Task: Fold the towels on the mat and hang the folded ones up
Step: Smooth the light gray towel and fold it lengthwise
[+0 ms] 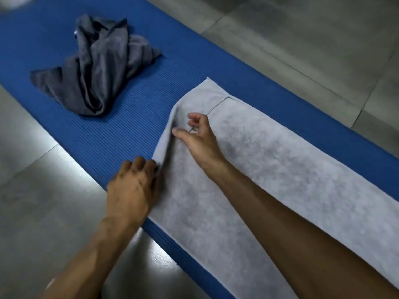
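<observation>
A light grey towel [269,169] lies spread along the blue ribbed mat [121,130], running from the middle to the lower right. Its left end is lifted into a ridge. My left hand [133,186] grips that raised edge at the towel's near left corner, fingers curled into the fabric. My right hand [198,137] rests on the towel just right of the ridge, thumb pressed against the fold and fingers loosely curled above the cloth. A dark grey towel [95,67] sits crumpled in a heap on the mat, up and to the left.
The mat lies diagonally on a grey tiled floor [302,44] with shiny glare near my left forearm. A pale blurred object [13,2] shows at the top left corner.
</observation>
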